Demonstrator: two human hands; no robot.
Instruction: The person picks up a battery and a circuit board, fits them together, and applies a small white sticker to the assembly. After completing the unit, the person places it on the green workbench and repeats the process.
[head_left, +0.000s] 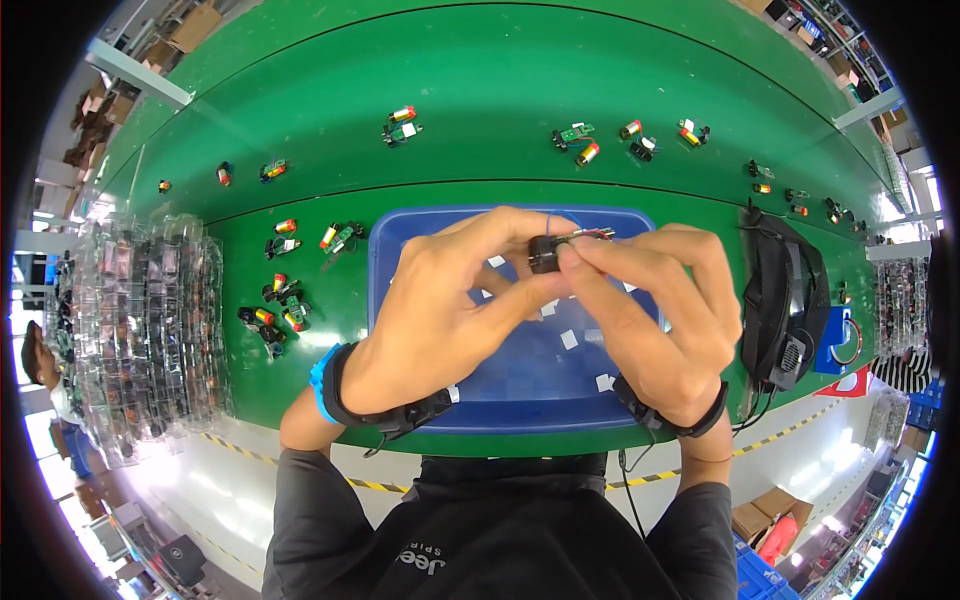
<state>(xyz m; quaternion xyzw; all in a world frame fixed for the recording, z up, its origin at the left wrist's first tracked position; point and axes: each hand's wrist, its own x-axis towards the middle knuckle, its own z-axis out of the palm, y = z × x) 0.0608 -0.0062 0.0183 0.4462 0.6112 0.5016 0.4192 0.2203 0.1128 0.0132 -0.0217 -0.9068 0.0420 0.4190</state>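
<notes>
Above a blue plastic tray (510, 412), both my hands meet on a small circuit board assembly (544, 254) with a black round end and thin wires. My left hand (430, 310) pinches the black end between thumb and fingers. From the other side, my right hand (665, 310) is closed on the board, its thumb and index finger pressed close to the wires. Fingertips hide much of the assembly. Small white square pieces (569, 340) lie scattered in the tray below.
Similar assemblies with red-and-yellow cylinders (290, 318) lie left of the tray, and others (573, 135) line the green bench (480, 80). Stacked clear plastic trays (150, 330) stand at the left. A black bag (775, 300) and a blue box (836, 340) sit at the right.
</notes>
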